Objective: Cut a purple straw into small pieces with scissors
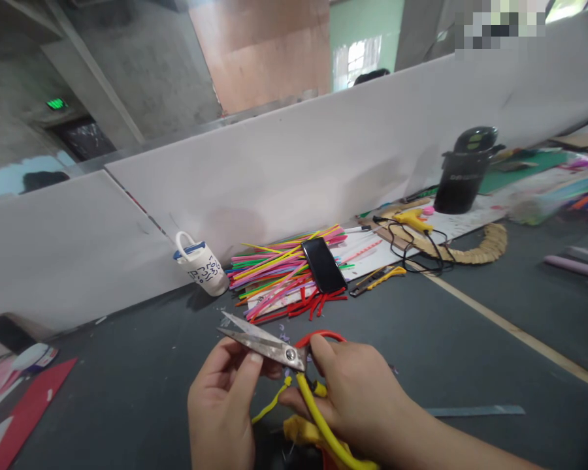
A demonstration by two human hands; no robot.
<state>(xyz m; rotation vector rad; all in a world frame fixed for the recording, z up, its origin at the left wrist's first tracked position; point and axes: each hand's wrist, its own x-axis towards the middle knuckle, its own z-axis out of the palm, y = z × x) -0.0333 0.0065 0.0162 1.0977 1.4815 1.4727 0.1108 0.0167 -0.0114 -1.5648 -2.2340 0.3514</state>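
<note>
My right hand (pixel 357 378) grips a pair of scissors (pixel 269 346) with one red and one yellow handle. The blades point up and to the left, slightly apart. Thumb and fingers of my left hand (pixel 225 398) are pinched together just beneath the blades, the thumb close against the lower blade. Whatever is between those fingers is hidden. A thin yellow fuzzy strand (pixel 273 403) hangs between the two hands. Below my right hand is a yellow fuzzy piece (pixel 304 431), partly covered by the scissors handle.
Colourful pipe cleaners (pixel 274 267) lie ahead under a black phone (pixel 323 264). Beside them are a white mug (pixel 203 271), a yellow utility knife (pixel 378 281), a glue gun (pixel 414 220) with its cord and a black tumbler (pixel 463 173). A white partition (pixel 284 170) closes the table's back.
</note>
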